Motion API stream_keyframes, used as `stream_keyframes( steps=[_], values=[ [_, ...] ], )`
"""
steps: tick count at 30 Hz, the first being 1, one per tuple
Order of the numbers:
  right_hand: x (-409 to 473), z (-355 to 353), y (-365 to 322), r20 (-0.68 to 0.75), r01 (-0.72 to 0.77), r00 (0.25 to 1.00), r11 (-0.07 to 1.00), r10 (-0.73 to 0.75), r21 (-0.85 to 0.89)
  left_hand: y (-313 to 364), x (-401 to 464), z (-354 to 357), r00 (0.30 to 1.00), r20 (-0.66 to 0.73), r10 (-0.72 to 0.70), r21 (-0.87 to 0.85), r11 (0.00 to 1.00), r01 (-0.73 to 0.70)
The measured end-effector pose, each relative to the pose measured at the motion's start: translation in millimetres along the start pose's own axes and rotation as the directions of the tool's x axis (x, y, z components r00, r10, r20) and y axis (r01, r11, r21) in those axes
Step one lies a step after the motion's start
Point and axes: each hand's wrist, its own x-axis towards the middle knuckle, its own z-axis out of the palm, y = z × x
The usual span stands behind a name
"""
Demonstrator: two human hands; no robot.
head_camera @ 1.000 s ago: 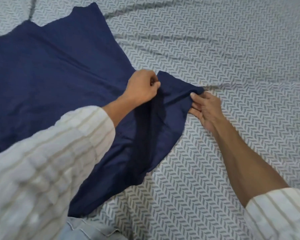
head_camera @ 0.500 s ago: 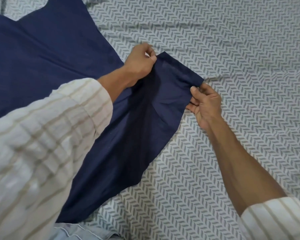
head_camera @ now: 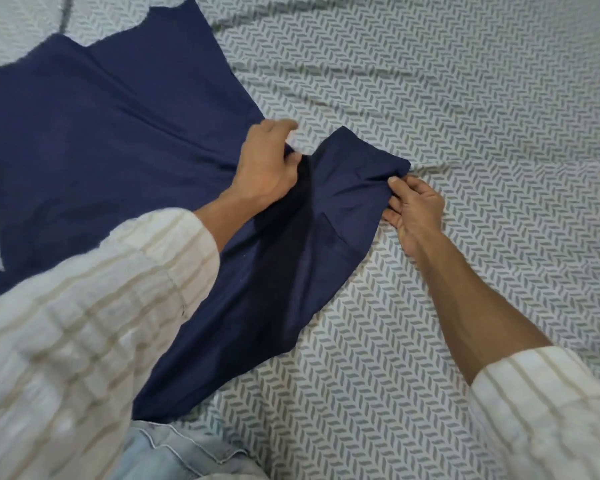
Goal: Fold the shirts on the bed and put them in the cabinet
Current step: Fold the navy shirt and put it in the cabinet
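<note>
The head view looked down on a navy shirt point(head_camera: 111, 140) spread across the bed point(head_camera: 465, 98), which wore a chevron-patterned sheet. Nearest the camera, below the shirt's lower edge, a strip of pale denim point(head_camera: 174, 452) showed, and cream striped sleeves point(head_camera: 84, 341) reached out over the shirt.

Beyond these, the right hand point(head_camera: 414, 211) pinched the cuff end of the shirt's short sleeve between thumb and fingers, just off the shirt's right edge. The left hand point(head_camera: 269, 164) lay where that sleeve met the body, its fingers curled into the cloth there. Farther off, the rest of the shirt lay flat toward the upper left.

The sleeve stood raised and puckered between the hands, not flat. Folded over like that, it would likely trap a crease under the next layer. The pinch at the cuff looked small; a tug could slip it free and drop the sleeve crooked. Pulling toward the shirt's middle without holding the body down might also drag the spread panel and ruck the sheet beneath.
</note>
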Motion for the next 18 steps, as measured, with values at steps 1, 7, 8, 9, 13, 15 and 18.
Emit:
stream_keyframes(
  steps=[1, 7, 8, 9, 13, 15, 18],
  values=[
    [-3.2, 0.2, -0.1, -0.002, 0.007, 1.000, 1.000, -0.007, -0.001, -8.8, -16.1, -6.2, 1.000, -0.027, 0.003, 0.013, 1.000, -0.003],
    [-21.1, 9.4, 0.2, -0.128, 0.140, 0.979, 0.981, -0.157, -0.136, -64.6, -141.7, -60.8, 0.980, -0.123, -0.157, 0.001, 0.987, 0.158],
    [-23.4, 17.2, 4.4, -0.196, 0.198, 0.948, 0.946, -0.251, -0.256, -78.1, -163.9, -74.1, 0.964, -0.153, -0.215, -0.008, 0.976, 0.217],
    [-26.8, 22.1, 10.5, -0.263, 0.240, 0.892, 0.879, -0.367, -0.412, -90.3, -181.0, -81.7, 0.946, -0.180, -0.271, -0.019, 0.962, 0.272],
    [-104.7, 100.5, 46.3, 0.001, 0.329, 0.748, 0.370, -0.664, -0.869, -134.9, -249.1, -127.0, 0.785, -0.332, -0.523, -0.117, 0.849, 0.516],
    [-147.8, 143.8, 80.1, 0.313, 0.523, 0.679, 0.139, -0.664, -0.841, -148.2, -276.8, -145.7, 0.672, -0.379, -0.637, -0.203, 0.765, 0.611],
    [-197.1, 197.9, 136.7, 0.733, 0.821, 0.485, -0.042, -0.478, -0.570, -170.4, -306.9, -160.7, 0.476, -0.431, -0.767, -0.348, 0.628, 0.696]
  ],
)
